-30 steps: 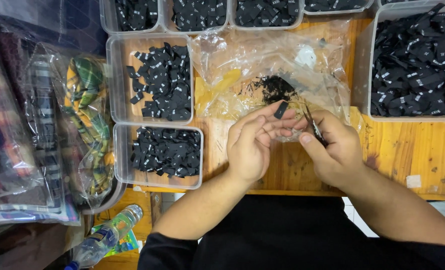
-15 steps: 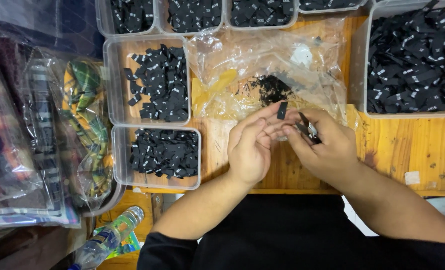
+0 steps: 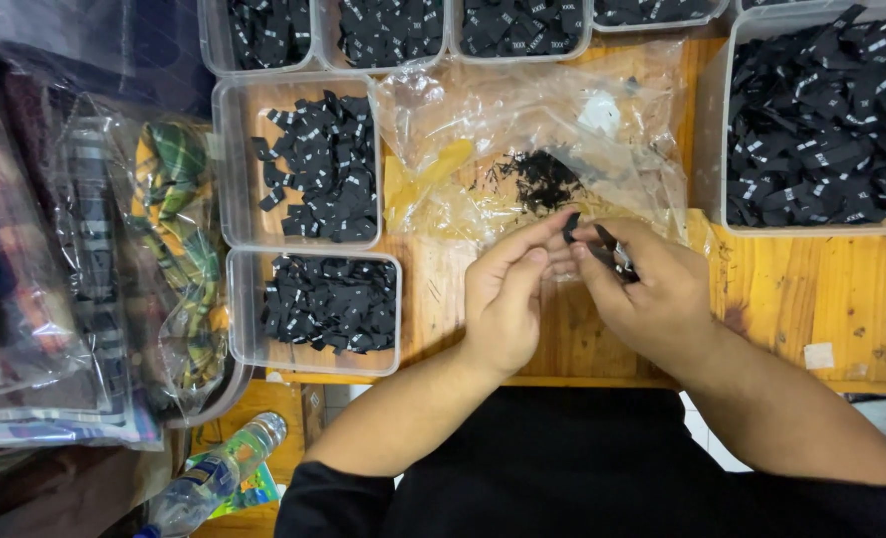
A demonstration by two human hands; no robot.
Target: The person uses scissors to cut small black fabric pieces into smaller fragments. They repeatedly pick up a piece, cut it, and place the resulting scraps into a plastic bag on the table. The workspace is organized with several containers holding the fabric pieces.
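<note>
My left hand [image 3: 507,289] and my right hand [image 3: 652,289] meet over the wooden table [image 3: 821,299]. The fingertips of both pinch a small black fabric label [image 3: 569,225] between them. My right hand also grips a pair of small dark scissors [image 3: 614,251], blades pointing up-left toward the label. Just beyond the hands lies a crumpled clear plastic bag [image 3: 542,139] with a heap of black thread scraps [image 3: 542,181] on it.
Clear plastic bins of black labels surround the spot: two at the left [image 3: 308,164] [image 3: 328,304], a large one at the right [image 3: 821,120], several along the far edge. Bagged plaid fabric [image 3: 179,229] lies at the left. A plastic bottle [image 3: 214,478] sits below the table edge.
The hands have drawn a little closer together, and the label sits slightly lower between the fingertips. Bins and bag have not moved.
</note>
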